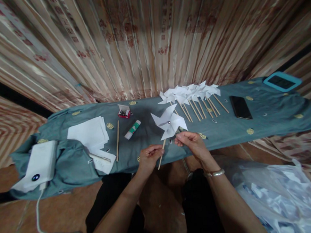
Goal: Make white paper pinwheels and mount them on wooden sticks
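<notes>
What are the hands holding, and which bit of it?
The left hand holds a pinwheel by its stick, below the blades. The right hand is at a small dark thing by one blade; I can't tell what that is.

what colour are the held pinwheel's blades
The held pinwheel's blades are white, seen best in the head view.

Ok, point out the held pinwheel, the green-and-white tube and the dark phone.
Held pinwheel (169, 122): head view, on its centre.
Green-and-white tube (132, 129): head view, middle of its side.
Dark phone (241, 107): head view, middle of its screen.
</notes>
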### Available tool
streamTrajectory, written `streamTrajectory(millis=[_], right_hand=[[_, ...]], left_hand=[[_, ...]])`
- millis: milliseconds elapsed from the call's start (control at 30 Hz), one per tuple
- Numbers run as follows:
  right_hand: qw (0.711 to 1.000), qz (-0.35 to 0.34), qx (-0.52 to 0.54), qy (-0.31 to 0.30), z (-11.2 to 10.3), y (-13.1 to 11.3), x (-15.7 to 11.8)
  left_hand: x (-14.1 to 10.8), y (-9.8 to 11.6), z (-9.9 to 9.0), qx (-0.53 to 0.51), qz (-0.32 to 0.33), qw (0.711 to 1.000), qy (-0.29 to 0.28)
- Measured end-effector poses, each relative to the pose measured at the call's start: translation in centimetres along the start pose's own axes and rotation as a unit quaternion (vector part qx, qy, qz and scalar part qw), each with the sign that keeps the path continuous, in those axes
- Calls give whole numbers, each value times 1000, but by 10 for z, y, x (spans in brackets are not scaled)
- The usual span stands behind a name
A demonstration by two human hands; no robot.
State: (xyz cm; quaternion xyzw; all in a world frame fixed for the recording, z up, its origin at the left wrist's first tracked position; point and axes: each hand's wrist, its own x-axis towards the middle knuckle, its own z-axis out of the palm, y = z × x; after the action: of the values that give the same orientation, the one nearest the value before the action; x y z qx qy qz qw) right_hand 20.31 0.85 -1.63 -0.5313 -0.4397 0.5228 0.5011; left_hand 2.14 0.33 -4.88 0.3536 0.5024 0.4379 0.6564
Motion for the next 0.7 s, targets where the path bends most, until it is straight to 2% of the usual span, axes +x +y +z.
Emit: streamTrajectory(millis=[167,333,400,467,533,700], right_hand=[[994,-57,62,67,-18,-4,-1],[958,-94,155,222,-28,-8,7],[946,-88,165,264,-29,-7,11],[948,-70,177,256,-27,-6,13],[955,-40,192,221,-23,-5,12],[964,10,203,172,-15,-7,8]], left_hand=[[-1,3,-2,-12,-18,1000,7],[-2,1,-3,-2,-29,999,-41],[-3,-1,-3,10,-32,997,-64],[-3,-2,-3,19,-35,996,-84],[-4,-3,-2,24,-36,994,-99],[-4,-4,-2,32,-29,994,-102]])
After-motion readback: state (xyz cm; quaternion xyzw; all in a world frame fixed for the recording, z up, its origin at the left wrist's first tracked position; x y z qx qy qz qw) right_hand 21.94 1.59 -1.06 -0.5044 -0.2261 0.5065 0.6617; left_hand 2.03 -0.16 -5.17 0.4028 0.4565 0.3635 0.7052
